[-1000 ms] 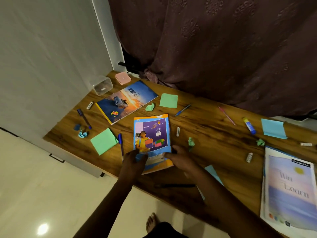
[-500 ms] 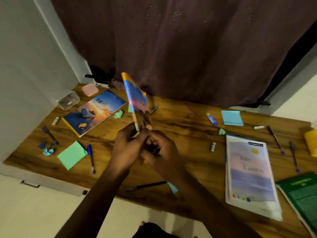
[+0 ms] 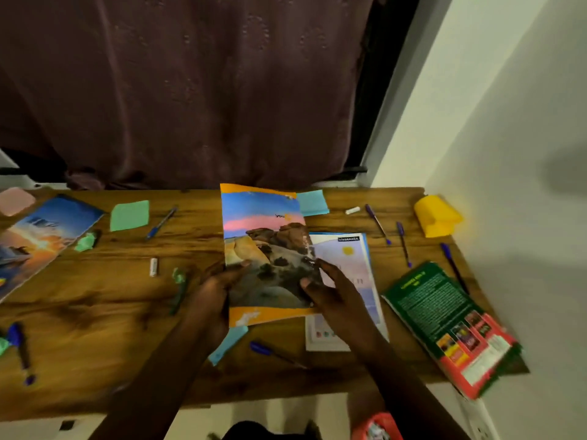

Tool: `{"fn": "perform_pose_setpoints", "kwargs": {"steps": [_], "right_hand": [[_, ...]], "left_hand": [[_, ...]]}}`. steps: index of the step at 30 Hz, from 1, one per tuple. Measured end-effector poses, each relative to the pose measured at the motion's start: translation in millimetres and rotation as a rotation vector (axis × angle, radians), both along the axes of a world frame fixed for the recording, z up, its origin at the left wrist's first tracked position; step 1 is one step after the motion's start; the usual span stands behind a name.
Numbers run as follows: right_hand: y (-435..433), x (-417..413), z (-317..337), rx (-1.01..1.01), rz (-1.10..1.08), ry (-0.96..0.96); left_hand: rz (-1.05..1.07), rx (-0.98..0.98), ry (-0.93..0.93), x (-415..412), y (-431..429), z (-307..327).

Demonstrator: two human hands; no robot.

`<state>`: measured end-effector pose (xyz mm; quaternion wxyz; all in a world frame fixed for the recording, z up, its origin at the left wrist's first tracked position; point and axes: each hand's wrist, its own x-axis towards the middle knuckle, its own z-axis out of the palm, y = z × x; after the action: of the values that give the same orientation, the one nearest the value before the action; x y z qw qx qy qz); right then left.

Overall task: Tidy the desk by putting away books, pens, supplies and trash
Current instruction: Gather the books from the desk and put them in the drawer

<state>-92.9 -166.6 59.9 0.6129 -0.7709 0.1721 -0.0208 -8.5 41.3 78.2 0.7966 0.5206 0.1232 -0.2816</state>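
I hold an orange-bordered notebook with a rocky sunset cover in both hands over the middle of the wooden desk. My left hand grips its lower left edge. My right hand grips its lower right edge, fingers on the cover. The notebook's right side overlaps a pale book lying flat on the desk. A green book lies at the right front corner. Another notebook with a sunset cover lies at the far left.
Several blue pens lie scattered across the desk, with sticky-note pads, crumpled paper bits and small glue sticks. A yellow holder stands at the right rear by the wall. A dark curtain hangs behind.
I lifted the notebook off the left part of the desk, flipped it so the rocky cover faces up, and carried it right to partly over the pale book. My view swung right.
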Motion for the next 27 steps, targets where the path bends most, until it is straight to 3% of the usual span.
{"fn": "perform_pose_setpoints", "kwargs": {"steps": [6, 13, 19, 27], "right_hand": [[-64.9, -34.6, -28.8, 0.112, -0.158, 0.073], [-107.4, -60.4, -65.6, -0.153, -0.179, 0.117], [-118.7, -63.2, -86.3, -0.286, -0.190, 0.153], [-122.1, -61.4, -91.7, -0.483, -0.096, 0.196]], "left_hand": [[-0.093, 0.201, -0.149, -13.4, -59.3, -40.7], [-0.330, 0.688, -0.375, -18.2, -101.6, -68.8], [-0.390, 0.881, -0.598, -20.2, -115.4, -92.5], [-0.372, 1.081, -0.737, -27.1, -123.8, -97.7]]}}
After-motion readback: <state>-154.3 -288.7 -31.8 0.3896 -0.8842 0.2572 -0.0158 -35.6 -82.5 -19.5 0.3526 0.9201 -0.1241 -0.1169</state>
